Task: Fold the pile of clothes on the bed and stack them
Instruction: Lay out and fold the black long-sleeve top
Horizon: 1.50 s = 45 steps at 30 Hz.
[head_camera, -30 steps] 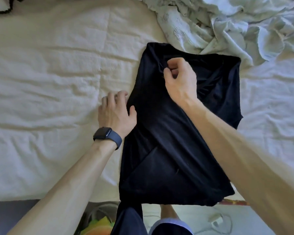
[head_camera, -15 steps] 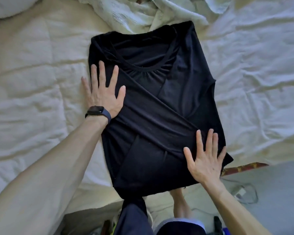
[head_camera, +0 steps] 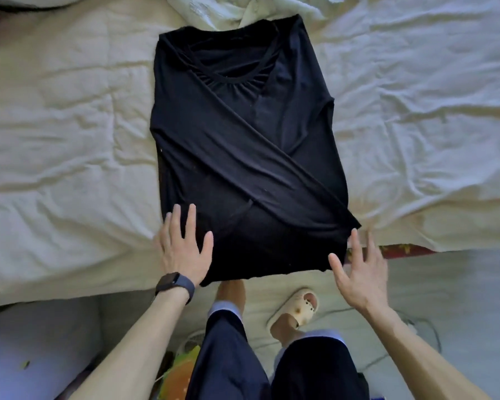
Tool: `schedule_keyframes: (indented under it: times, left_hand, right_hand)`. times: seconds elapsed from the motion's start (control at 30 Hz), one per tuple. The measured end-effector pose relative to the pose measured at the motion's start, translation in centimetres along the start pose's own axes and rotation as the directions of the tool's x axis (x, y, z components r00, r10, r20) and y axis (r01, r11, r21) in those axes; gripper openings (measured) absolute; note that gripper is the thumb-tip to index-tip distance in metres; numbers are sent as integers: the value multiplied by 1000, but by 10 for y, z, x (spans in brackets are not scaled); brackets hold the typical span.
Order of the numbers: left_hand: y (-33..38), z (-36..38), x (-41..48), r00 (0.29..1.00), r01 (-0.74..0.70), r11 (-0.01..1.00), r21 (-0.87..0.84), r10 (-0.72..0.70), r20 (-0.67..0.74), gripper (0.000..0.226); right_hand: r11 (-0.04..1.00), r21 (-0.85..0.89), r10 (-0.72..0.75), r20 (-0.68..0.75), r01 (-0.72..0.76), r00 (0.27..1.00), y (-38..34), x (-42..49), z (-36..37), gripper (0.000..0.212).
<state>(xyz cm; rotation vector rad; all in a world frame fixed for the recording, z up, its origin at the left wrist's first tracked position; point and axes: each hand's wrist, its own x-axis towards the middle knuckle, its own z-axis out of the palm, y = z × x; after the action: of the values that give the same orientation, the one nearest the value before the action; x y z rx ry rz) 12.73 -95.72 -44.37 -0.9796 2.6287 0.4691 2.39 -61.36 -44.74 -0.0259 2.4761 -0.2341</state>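
A black long-sleeved top (head_camera: 243, 157) lies flat on the cream bed cover (head_camera: 64, 157), neckline away from me, its sides folded in and one sleeve crossing diagonally over the front. My left hand (head_camera: 182, 246), with a dark watch at the wrist, rests with fingers spread at the top's near left corner, partly on the fabric. Beside the near right corner is my right hand (head_camera: 358, 272), fingers spread and blurred, just off the hem at the bed's edge. Neither hand grips the cloth.
A heap of pale crumpled clothes (head_camera: 243, 10) lies on the bed just beyond the top's neckline. The bed's near edge runs under the hem. Below it are my legs in dark shorts, a cream slipper (head_camera: 298, 310), a cable and a colourful bag on the floor.
My left hand has slid from the top's upper left down to its near left corner. My right hand has come off the lower right of the fabric to beside the hem.
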Motion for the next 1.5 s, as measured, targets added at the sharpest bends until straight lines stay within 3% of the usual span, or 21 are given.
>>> schedule_keyframes:
  times: [0.07, 0.13, 0.2, 0.23, 0.37, 0.5, 0.57, 0.63, 0.7, 0.77, 0.8, 0.9, 1.0, 1.1, 1.17, 1.27, 1.3, 1.37, 1.43, 1.5]
  left_hand:
    - [-2, 9, -33, 960, 236, 933, -271, -267, -83, 72]
    - [-2, 19, -51, 869, 449, 719, -531, -490, 72, 75]
    - [-3, 27, -56, 796, 548, 514, -660, -562, 224, 70]
    - [-4, 29, -56, 783, 557, 481, -677, -576, 236, 65]
    - [0, 26, -45, 788, 494, 535, -686, -608, 94, 63]
    - [22, 15, -40, 853, 308, 833, -460, -456, -254, 73]
    - [40, 11, -36, 890, 160, 908, -387, -303, -341, 64]
    - [63, 5, -30, 952, 79, 901, -427, -195, -236, 42]
    - [90, -1, -19, 984, 165, 851, -498, -174, 29, 19]
    - [115, -1, -6, 941, 322, 768, -553, -193, 279, 28]
    - [127, 0, 2, 907, 397, 717, -573, -213, 363, 34]
    - [149, 3, 21, 848, 518, 618, -592, -279, 450, 39]
    - [147, 6, 27, 861, 502, 596, -627, -275, 427, 20]
    - [138, 9, 21, 876, 481, 571, -665, -276, 397, 7]
    - [133, 12, 15, 880, 474, 567, -673, -295, 372, 9]
    - [132, 18, 5, 876, 483, 509, -712, -284, 391, 15]
    - [134, 21, 0, 870, 490, 519, -700, -245, 427, 18]
    - [143, 31, -14, 838, 505, 572, -646, -145, 526, 21]
    - [157, 45, -29, 779, 519, 628, -580, -67, 624, 19]
    - [173, 59, -42, 725, 544, 640, -542, -33, 688, 19]
  right_hand:
    - [930, 323, 173, 32, -174, 984, 18, -6, -3, 86]
    - [818, 496, 279, 101, -292, 955, 26, -6, -7, 80]
    - [796, 549, 263, 66, -255, 963, 26, 0, -13, 71]
    - [790, 573, 239, 39, -218, 970, 22, 5, -17, 66]
    - [733, 655, 216, 31, -183, 976, -1, 31, -27, 49]
    - [689, 678, 344, 6, -257, 939, -26, 35, -20, 49]
    - [658, 698, 361, 38, -283, 932, -33, 29, -11, 48]
    - [562, 744, 387, 149, -361, 910, -38, 23, -4, 48]
    - [351, 817, 407, 308, -459, 860, -44, 17, -2, 47]
    - [142, 861, 384, 406, -488, 829, -49, 13, -3, 44]
    - [86, 873, 380, 417, -481, 826, -50, 11, -4, 38]
    - [-5, 887, 390, 428, -463, 815, -50, 2, -4, 18]
    - [-74, 869, 367, 479, -489, 797, -46, -12, 0, 8]
    - [-1, 855, 378, 480, -518, 792, -42, -21, 8, 10]
    - [63, 861, 381, 447, -505, 809, -39, -19, 11, 8]
    - [145, 887, 364, 363, -438, 858, -36, -10, 7, 29]
    - [229, 889, 387, 291, -397, 875, -36, -7, 5, 37]
    - [496, 826, 404, 54, -268, 913, -36, -4, 1, 42]
    - [698, 707, 281, -123, -114, 952, -35, 1, -5, 40]
    - [810, 587, 129, -141, -22, 982, -32, 8, -9, 41]
